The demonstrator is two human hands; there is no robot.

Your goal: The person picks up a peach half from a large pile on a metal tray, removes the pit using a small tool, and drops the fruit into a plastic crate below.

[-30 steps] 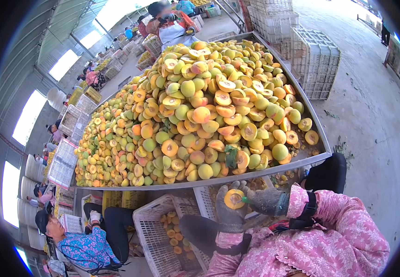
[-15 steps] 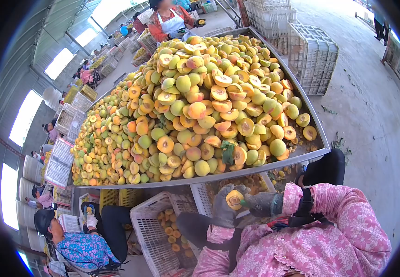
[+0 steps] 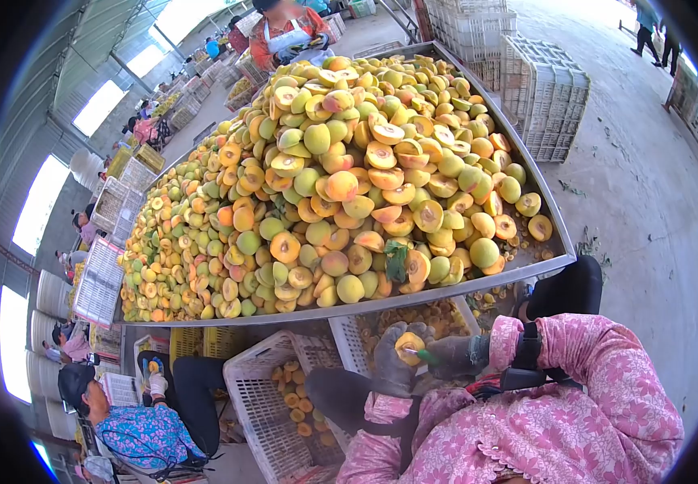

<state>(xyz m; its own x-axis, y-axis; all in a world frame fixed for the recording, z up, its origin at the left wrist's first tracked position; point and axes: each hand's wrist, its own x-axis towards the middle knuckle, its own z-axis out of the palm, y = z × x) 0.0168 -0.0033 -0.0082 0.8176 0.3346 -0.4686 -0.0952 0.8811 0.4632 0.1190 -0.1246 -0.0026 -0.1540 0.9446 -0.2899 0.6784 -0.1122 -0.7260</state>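
Note:
My left hand [image 3: 389,365], in a grey glove, is closed around a peach half [image 3: 407,347] with its yellow cut face turned up. Close beside it, my right hand [image 3: 455,357], also in a dark grey glove, grips a small tool with a green handle [image 3: 427,356]. The tool's end meets the edge of the peach half; its blade or tip is too small to make out. Beneath both hands sits a white crate [image 3: 351,342] with fruit scraps in it. Another white crate [image 3: 245,387] at my left holds several peach halves.
A metal-rimmed table [image 3: 349,313] heaped with peach halves [image 3: 341,185] stands in front of me. To my left sits a co-worker in a blue patterned shirt [image 3: 151,427]; another person [image 3: 288,36] works across the table. Stacked crates [image 3: 544,101] stand at the right.
The green-handled tool has come leftward to the peach half, and more of its green shows. The co-worker across the table has brought their hands together. The view has shifted slightly.

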